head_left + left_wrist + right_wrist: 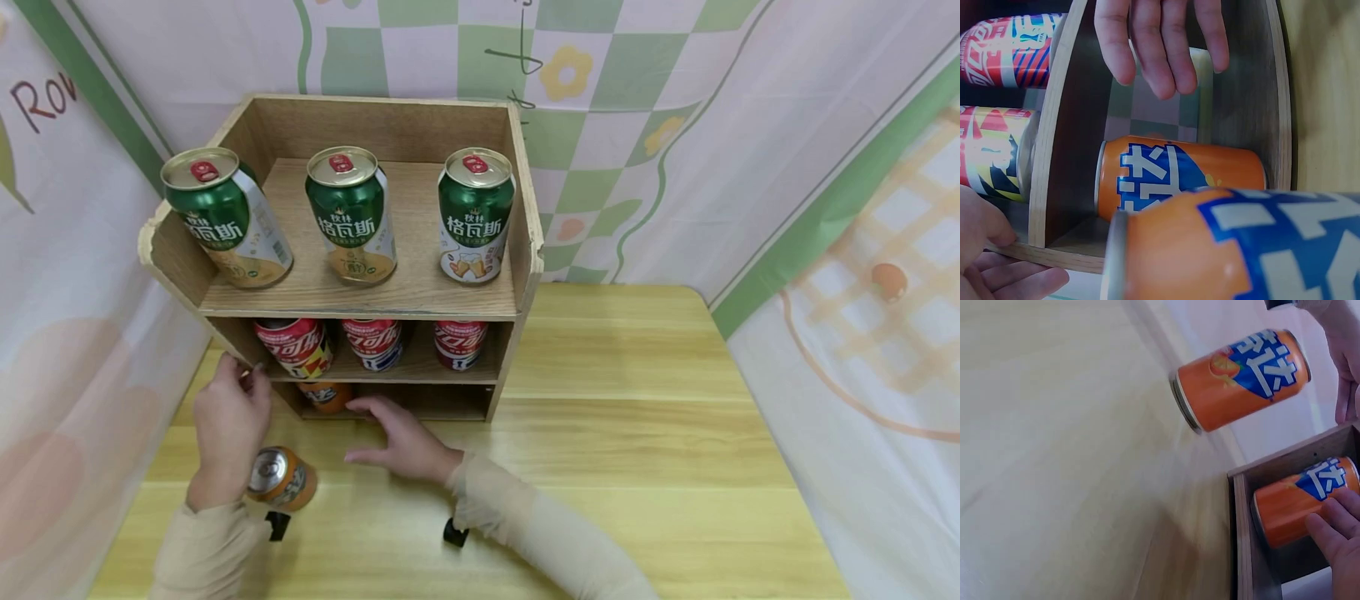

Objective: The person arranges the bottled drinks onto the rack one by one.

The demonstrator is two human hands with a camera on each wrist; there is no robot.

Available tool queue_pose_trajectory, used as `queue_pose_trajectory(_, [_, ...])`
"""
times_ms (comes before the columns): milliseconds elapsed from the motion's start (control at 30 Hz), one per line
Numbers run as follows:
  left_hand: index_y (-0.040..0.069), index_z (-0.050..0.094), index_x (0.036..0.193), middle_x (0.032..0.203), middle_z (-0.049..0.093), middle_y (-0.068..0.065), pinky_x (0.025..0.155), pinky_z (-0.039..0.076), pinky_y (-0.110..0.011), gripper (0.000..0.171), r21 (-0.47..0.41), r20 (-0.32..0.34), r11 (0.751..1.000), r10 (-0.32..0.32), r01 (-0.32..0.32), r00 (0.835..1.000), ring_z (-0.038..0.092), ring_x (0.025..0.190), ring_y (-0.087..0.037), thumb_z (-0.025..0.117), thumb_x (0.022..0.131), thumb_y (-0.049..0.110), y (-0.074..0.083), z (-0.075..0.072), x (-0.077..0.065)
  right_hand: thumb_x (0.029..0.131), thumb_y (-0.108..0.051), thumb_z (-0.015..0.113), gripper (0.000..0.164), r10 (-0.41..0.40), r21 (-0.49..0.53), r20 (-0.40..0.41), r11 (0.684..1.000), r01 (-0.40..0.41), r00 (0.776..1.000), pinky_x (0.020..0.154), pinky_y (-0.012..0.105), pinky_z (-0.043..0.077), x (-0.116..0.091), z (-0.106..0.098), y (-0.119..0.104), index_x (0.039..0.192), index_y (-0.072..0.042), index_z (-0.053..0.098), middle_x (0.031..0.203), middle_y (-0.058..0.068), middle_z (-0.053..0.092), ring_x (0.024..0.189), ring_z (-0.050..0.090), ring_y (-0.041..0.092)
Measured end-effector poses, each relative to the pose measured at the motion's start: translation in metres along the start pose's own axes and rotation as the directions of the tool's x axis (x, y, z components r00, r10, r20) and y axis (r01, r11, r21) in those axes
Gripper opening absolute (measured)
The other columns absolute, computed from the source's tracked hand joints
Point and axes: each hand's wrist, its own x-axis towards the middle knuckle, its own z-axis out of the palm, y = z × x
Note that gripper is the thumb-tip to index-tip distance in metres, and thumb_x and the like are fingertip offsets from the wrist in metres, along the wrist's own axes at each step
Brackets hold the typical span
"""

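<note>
My left hand [232, 417] grips the left side panel of a wooden shelf [360, 304], its thumb inside and its fingers outside in the left wrist view. An orange soda can [327, 396] stands in the bottom compartment at the left. My right hand [405, 437] is at that compartment's front with fingers spread; its fingertips are close to the right of the can and overlap it in the right wrist view. A second orange can [281, 478] stands on the table in front of the shelf, beside my left wrist.
Three green-and-white cans, among them a middle one [350, 217], stand on the top level. Three red cola cans, among them a middle one [372, 343], stand on the middle level. The yellow wood-grain table [637, 433] extends right; a patterned cloth [600, 125] hangs behind.
</note>
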Motion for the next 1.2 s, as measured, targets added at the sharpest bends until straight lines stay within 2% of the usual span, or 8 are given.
queue_pose_trajectory(333, [-0.01,0.059,0.102,0.091,0.069,-0.036,0.063,0.053,-0.066,0.016,0.006,0.054,1.0,0.016,-0.016,0.998,0.067,0.073,-0.054,0.06,0.096,0.005,-0.003,-0.008,0.001,0.091,-0.026,0.077,0.066,-0.02,0.053,0.006,0.998,0.02,1.0,0.114,0.028,0.041,-0.022,-0.007,-0.003,0.147,-0.007,0.045,0.147,0.008,0.052,0.133,0.053,0.029])
queue_pose_trajectory(567, [-0.006,0.061,0.125,0.115,0.069,-0.03,0.073,0.059,-0.061,0.034,-0.011,0.192,0.998,-0.06,0.064,0.979,0.072,0.086,-0.047,0.063,0.099,0.015,-0.004,-0.019,-0.005,0.093,-0.016,0.074,0.054,-0.064,0.044,-0.128,0.997,0.071,0.99,0.112,0.035,0.045,-0.049,-0.029,-0.001,0.141,-0.004,0.052,0.14,0.01,0.059,0.13,0.055,0.022])
queue_pose_trajectory(700, [-0.005,0.058,0.133,0.123,0.066,-0.029,0.079,0.058,-0.061,0.042,-0.029,0.268,0.996,-0.069,0.08,0.961,0.071,0.094,-0.048,0.062,0.101,0.023,-0.009,-0.029,-0.01,0.091,-0.006,0.073,0.043,-0.112,0.024,-0.263,0.992,0.123,0.958,0.107,0.037,0.05,-0.065,-0.046,0.004,0.131,-0.001,0.059,0.13,0.014,0.065,0.122,0.061,0.026])
queue_pose_trajectory(833, [-0.006,0.055,0.138,0.13,0.062,-0.031,0.085,0.054,-0.061,0.047,-0.063,0.323,0.992,-0.087,0.113,0.942,0.066,0.103,-0.051,0.059,0.104,0.026,-0.016,-0.038,-0.014,0.084,0.009,0.073,0.038,-0.158,0.021,-0.396,0.983,0.181,0.904,0.099,0.035,0.055,-0.081,-0.06,0.015,0.12,0.005,0.063,0.118,0.02,0.069,0.109,0.065,0.032])
queue_pose_trajectory(900, [-0.005,0.053,0.141,0.133,0.059,-0.033,0.088,0.052,-0.063,0.049,-0.09,0.345,0.99,-0.07,0.107,0.936,0.064,0.106,-0.054,0.06,0.103,0.025,-0.022,-0.04,-0.016,0.08,0.015,0.073,0.037,-0.166,0.017,-0.456,0.981,0.195,0.874,0.095,0.033,0.057,-0.089,-0.066,0.02,0.115,0.007,0.064,0.112,0.023,0.069,0.102,0.067,0.034])
queue_pose_trajectory(1000, [-0.005,0.046,0.147,0.143,0.049,-0.036,0.095,0.046,-0.068,0.056,-0.148,0.403,0.987,0.005,0.059,0.915,0.055,0.115,-0.059,0.065,0.1,0.018,-0.036,-0.041,-0.021,0.077,0.022,0.07,0.034,-0.149,0.038,-0.522,0.98,0.197,0.84,0.091,0.029,0.058,-0.099,-0.075,0.025,0.109,0.01,0.064,0.106,0.027,0.068,0.096,0.068,0.032])
queue_pose_trajectory(1100, [-0.003,0.035,0.153,0.153,0.035,-0.036,0.111,0.044,-0.04,0.07,-0.208,0.478,0.978,0.081,0.023,0.874,0.045,0.123,-0.062,0.07,0.094,0.01,-0.053,-0.041,-0.03,0.078,0.025,0.067,0.032,-0.096,0.086,-0.565,0.981,0.174,0.82,0.092,0.026,0.057,-0.109,-0.084,0.028,0.107,0.011,0.064,0.105,0.028,0.067,0.096,0.068,0.026])
queue_pose_trajectory(1200, [-0.003,0.026,0.157,0.155,0.03,-0.038,0.103,0.032,-0.006,0.086,-0.264,0.529,0.964,0.114,0.035,0.841,0.041,0.127,-0.063,0.076,0.087,0.003,-0.064,-0.041,-0.039,0.08,0.024,0.067,0.031,-0.032,0.137,-0.599,0.98,0.142,0.8,0.092,0.025,0.057,-0.116,-0.091,0.03,0.108,0.012,0.062,0.105,0.03,0.065,0.097,0.068,0.025])
